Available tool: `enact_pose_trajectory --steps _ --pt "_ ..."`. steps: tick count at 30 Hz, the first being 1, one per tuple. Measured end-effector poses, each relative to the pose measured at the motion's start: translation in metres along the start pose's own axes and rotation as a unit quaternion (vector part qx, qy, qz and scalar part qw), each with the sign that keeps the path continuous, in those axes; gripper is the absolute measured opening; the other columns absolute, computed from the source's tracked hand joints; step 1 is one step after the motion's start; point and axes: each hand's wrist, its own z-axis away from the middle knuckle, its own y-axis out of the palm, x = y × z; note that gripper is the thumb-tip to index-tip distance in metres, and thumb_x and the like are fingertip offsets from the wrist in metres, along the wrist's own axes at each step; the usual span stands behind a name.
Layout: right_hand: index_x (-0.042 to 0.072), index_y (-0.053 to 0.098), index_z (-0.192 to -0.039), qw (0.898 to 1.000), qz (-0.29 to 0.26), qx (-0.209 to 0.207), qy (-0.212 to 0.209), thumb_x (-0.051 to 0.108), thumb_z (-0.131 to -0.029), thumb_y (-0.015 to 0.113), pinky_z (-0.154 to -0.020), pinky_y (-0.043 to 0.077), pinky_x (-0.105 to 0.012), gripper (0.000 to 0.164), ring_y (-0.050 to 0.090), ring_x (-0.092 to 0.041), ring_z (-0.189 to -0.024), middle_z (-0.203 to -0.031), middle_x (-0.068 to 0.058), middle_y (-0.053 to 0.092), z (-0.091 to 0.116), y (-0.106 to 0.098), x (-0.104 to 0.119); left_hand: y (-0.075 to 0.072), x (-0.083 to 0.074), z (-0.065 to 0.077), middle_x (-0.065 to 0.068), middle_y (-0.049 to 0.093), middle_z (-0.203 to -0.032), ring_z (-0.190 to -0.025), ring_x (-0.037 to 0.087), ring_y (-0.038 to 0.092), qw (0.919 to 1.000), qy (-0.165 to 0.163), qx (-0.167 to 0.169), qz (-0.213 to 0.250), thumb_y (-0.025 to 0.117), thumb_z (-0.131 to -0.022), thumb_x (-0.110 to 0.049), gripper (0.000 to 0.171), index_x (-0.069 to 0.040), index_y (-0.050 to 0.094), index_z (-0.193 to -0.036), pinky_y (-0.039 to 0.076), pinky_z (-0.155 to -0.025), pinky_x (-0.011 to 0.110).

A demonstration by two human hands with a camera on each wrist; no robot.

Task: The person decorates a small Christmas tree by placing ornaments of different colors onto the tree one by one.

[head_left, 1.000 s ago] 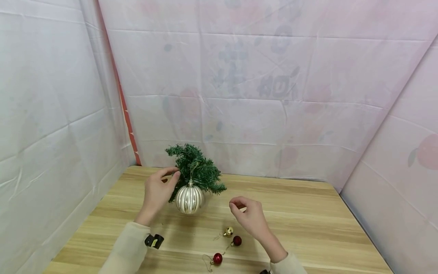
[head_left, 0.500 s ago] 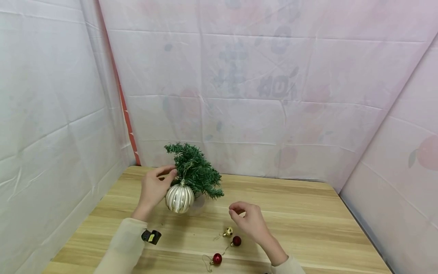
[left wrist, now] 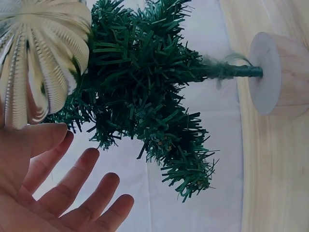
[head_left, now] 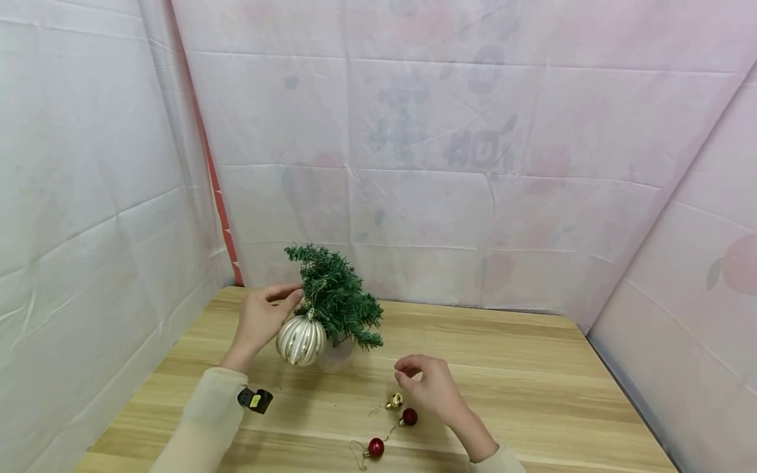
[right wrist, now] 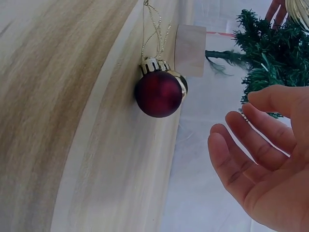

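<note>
A small artificial Christmas tree (head_left: 340,299) stands on a pale round base (left wrist: 265,72) towards the back left of the table. From its left front hangs a large silver ribbed bauble (head_left: 301,340) on a thin loop. My left hand (head_left: 262,318) is at the tree's left side, thumb and forefinger pinching a branch tip beside the bauble; the bauble partly hides this in the left wrist view. My right hand (head_left: 434,387) hovers right of the tree, fingers loosely bent, holding nothing. Nearest to it lie a small gold bauble (head_left: 396,400) and a dark red bauble (head_left: 409,416).
A shiny red bauble (head_left: 375,448) with a gold string lies nearer the table's front. The wooden table (head_left: 532,394) is bordered by pale fabric walls (head_left: 414,131) at the back and both sides.
The tree has turned, and its silver bauble has swung left, with my left hand moving left alongside. The base now shows under the branches. My right hand has sunk slightly.
</note>
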Motion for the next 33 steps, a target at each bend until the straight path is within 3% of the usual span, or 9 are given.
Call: enact_pose_trajectory --steps 5,11,19,28,33 --pt "0.004 0.08 -0.102 1.0 0.007 0.015 -0.013 0.008 -0.093 0.077 -0.073 0.057 -0.027 0.011 0.07 -0.01 -0.083 -0.091 0.0 0.078 0.0 -0.001 -0.003 -0.001 0.0 -0.002 0.016 0.078 -0.122 -0.111 0.033 0.075 1.0 -0.009 0.002 0.001 0.071 -0.103 -0.025 0.028 -0.008 0.078 -0.125 0.058 -0.085 0.023" --pt "0.004 0.08 -0.105 0.999 0.013 0.038 -0.014 0.009 -0.092 0.077 -0.073 0.055 -0.024 0.014 0.069 -0.012 -0.086 -0.096 -0.001 0.079 -0.001 -0.001 -0.01 -0.001 0.001 -0.003 0.016 0.078 -0.121 -0.112 0.033 0.075 0.9999 -0.01 -0.001 -0.003 0.072 -0.103 -0.024 0.028 -0.008 0.079 -0.124 0.062 -0.093 0.042" --pt "0.003 0.08 -0.109 0.996 0.001 0.092 0.004 0.008 -0.093 0.075 -0.071 0.053 -0.024 0.018 0.068 -0.023 -0.096 -0.106 -0.007 0.078 0.0 -0.005 -0.015 0.0 0.0 -0.003 0.015 0.078 -0.12 -0.11 0.032 0.076 0.9997 -0.025 -0.001 0.006 0.072 -0.102 -0.027 0.029 -0.009 0.079 -0.124 0.057 -0.085 0.019" --pt "0.001 0.08 -0.108 0.991 0.007 0.132 -0.022 0.004 -0.089 0.077 -0.074 0.056 -0.027 0.02 0.07 -0.029 -0.094 -0.109 -0.012 0.078 0.0 -0.008 -0.019 0.001 0.0 -0.001 0.015 0.078 -0.122 -0.111 0.032 0.076 0.9994 -0.035 -0.001 0.007 0.072 -0.102 -0.028 0.03 -0.009 0.078 -0.125 0.06 -0.086 0.027" --pt "-0.002 0.078 -0.11 0.988 0.005 0.151 -0.021 0.001 -0.086 0.078 -0.073 0.057 -0.025 0.024 0.07 -0.029 -0.093 -0.109 -0.014 0.077 -0.001 -0.01 -0.022 0.002 0.001 0.0 0.014 0.077 -0.124 -0.114 0.032 0.075 0.9997 -0.023 0.0 0.005 0.072 -0.103 -0.029 0.031 -0.009 0.078 -0.126 0.062 -0.094 0.04"
